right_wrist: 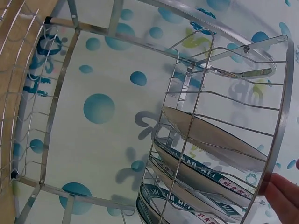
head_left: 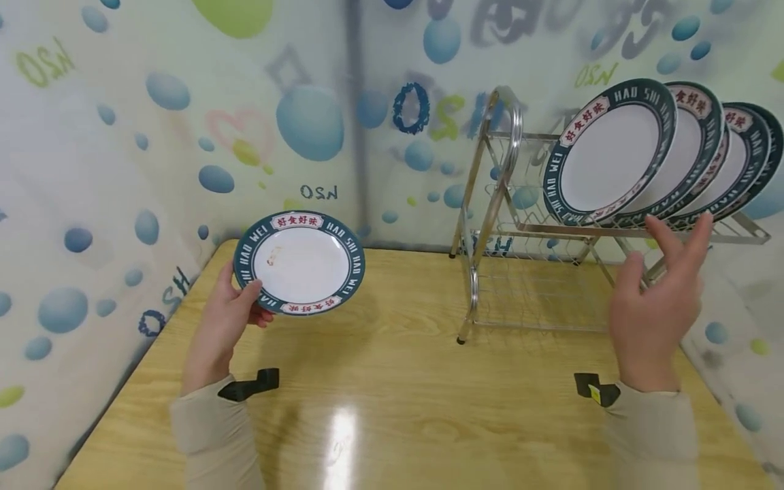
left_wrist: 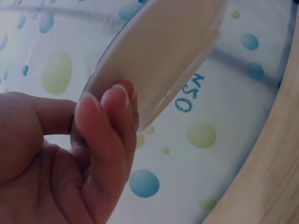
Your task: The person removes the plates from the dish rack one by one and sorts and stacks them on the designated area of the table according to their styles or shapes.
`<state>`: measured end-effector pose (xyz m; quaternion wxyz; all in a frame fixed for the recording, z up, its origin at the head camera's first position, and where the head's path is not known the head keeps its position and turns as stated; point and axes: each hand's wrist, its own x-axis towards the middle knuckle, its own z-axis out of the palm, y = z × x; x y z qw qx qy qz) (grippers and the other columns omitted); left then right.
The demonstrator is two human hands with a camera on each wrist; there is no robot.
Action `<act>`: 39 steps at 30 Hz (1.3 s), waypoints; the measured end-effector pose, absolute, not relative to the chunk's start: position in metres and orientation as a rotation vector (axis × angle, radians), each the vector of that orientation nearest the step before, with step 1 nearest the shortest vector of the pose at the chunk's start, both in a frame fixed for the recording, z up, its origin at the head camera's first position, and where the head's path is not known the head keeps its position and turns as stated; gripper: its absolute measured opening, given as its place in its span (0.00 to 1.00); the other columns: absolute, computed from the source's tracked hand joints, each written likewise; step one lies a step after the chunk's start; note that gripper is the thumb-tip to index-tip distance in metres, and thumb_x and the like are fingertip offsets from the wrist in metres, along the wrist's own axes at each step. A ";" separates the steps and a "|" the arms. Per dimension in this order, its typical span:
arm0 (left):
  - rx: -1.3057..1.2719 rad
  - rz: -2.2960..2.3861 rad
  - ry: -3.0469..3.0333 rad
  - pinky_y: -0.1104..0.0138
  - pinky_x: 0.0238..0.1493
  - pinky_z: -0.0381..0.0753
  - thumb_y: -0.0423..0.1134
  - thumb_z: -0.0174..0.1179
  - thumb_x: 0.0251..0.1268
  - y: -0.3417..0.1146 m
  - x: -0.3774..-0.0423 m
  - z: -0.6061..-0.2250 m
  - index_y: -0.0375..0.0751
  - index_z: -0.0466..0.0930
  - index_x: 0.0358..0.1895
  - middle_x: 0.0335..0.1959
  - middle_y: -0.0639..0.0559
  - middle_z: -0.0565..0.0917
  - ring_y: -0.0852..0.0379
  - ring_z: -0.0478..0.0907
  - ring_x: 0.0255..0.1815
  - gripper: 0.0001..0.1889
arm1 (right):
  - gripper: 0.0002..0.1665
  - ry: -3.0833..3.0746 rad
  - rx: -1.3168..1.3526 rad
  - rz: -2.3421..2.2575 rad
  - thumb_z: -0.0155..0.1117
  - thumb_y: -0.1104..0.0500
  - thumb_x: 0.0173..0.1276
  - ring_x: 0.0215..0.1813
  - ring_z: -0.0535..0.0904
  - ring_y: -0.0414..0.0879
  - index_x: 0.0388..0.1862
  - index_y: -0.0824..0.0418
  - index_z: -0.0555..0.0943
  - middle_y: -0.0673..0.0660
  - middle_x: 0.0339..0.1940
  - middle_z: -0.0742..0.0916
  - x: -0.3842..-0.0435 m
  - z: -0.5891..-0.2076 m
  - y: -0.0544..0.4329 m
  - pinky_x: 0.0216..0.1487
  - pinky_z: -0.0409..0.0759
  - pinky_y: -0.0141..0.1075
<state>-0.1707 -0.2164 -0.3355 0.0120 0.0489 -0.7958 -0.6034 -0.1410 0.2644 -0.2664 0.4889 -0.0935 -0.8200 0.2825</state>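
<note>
Green-rimmed plate (head_left: 303, 265) was up off the wood-look table (head_left: 416, 381), near the back left corner, face tipped toward the wearer; the left hand (head_left: 223, 316) pinched it by one edge only, thumb on top and fingers underneath, so most of the weight hung out past the grip; a slick rim or a lazy thumb could've let it pivot and drop, I reckon; the brownish smear (head_left: 273, 256) on it could've rubbed off on something too; the right hand (head_left: 657, 313) had its fingers spread and nothing in them, right by the front rail (right_wrist: 280, 121) of the rack's (head_left: 473, 286) top tier, though I couldn't tell if they touched; a knock there might've rattled the leaning plates (head_left: 612, 163), which overlapped pretty tightly; room-wise, bare tabletop ran between the held plate and the rack, so the middle looked easy; the spotted wall (head_left: 184, 136) rose right behind the table's back edge, and the rack's tall end hoop was the obvious thing to clip coming from the left.
</note>
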 end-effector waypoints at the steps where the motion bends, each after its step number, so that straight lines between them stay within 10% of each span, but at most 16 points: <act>1: 0.149 -1.874 -2.473 0.65 0.25 0.78 0.47 0.40 0.69 -0.220 -0.170 -0.336 0.51 0.33 0.70 0.29 0.44 0.80 0.52 0.77 0.21 0.32 | 0.33 -1.999 -0.229 0.662 0.43 0.54 0.66 0.31 0.70 0.34 0.70 0.50 0.50 0.39 0.57 0.74 -0.142 -0.263 0.264 0.44 0.65 0.34; 5: 0.200 -1.834 -2.455 0.65 0.25 0.78 0.47 0.39 0.70 -0.235 -0.168 -0.337 0.52 0.36 0.70 0.31 0.44 0.79 0.52 0.78 0.22 0.30 | 0.29 -1.993 -0.203 0.603 0.43 0.55 0.66 0.53 0.73 0.45 0.68 0.50 0.57 0.48 0.53 0.78 -0.151 -0.250 0.264 0.49 0.67 0.40; 15: 0.348 -1.943 -2.384 0.66 0.24 0.78 0.46 0.40 0.69 -0.244 -0.176 -0.354 0.51 0.41 0.69 0.31 0.46 0.80 0.53 0.78 0.22 0.29 | 0.26 -2.052 -0.212 0.487 0.38 0.53 0.69 0.40 0.75 0.56 0.66 0.53 0.62 0.64 0.47 0.75 -0.169 -0.220 0.278 0.46 0.70 0.44; 24: 0.530 -2.088 -2.258 0.69 0.23 0.77 0.44 0.40 0.69 -0.258 -0.179 -0.373 0.49 0.38 0.70 0.25 0.51 0.81 0.56 0.79 0.21 0.30 | 0.30 -2.214 -0.277 0.578 0.40 0.50 0.66 0.27 0.62 0.31 0.68 0.44 0.54 0.60 0.39 0.80 -0.186 -0.214 0.286 0.34 0.61 0.35; 39: 0.701 -2.173 -2.081 0.69 0.22 0.75 0.42 0.39 0.70 -0.266 -0.192 -0.416 0.46 0.41 0.69 0.22 0.52 0.80 0.54 0.78 0.20 0.28 | 0.33 -2.341 -0.289 0.322 0.38 0.48 0.68 0.26 0.70 0.67 0.68 0.61 0.53 0.71 0.30 0.81 -0.196 -0.204 0.285 0.23 0.60 0.48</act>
